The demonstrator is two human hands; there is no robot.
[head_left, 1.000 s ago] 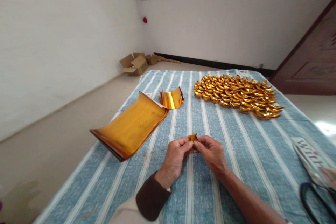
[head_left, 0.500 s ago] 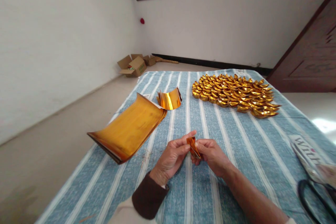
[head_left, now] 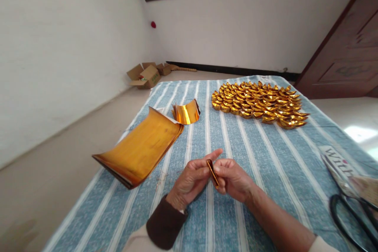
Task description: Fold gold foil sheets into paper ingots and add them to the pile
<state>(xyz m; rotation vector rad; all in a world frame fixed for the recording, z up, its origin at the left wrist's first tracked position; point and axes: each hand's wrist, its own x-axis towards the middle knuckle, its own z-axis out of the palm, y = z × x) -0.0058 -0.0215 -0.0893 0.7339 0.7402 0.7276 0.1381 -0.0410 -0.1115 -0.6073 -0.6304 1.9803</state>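
Observation:
Between my two hands is a small folded piece of gold foil paper [head_left: 213, 174], seen nearly edge-on as a narrow strip. My left hand [head_left: 191, 177] pinches its left side with thumb and fingers, the index finger stretched out past it. On the other side my right hand [head_left: 233, 177] grips it between thumb and curled fingers. Left of my hands lies a stack of large gold foil sheets [head_left: 138, 145] with curled edges. Just beyond it stands a smaller curved stack of gold foil paper [head_left: 188, 113]. Many folded gold paper ingots [head_left: 256, 104] sit in close rows at the far right.
A blue and white striped cloth [head_left: 197, 145] covers the table. Black-handled scissors [head_left: 344, 204] lie at the right edge, beside printed lettering. Open cardboard boxes [head_left: 144, 76] stand on the floor behind, near the wall. A brown door [head_left: 342, 59] is at the right.
The gold foil paper, spread into open folds before, is now pressed into a flatter, narrower strip. Both hands have stayed on it. The whole view has shifted slightly.

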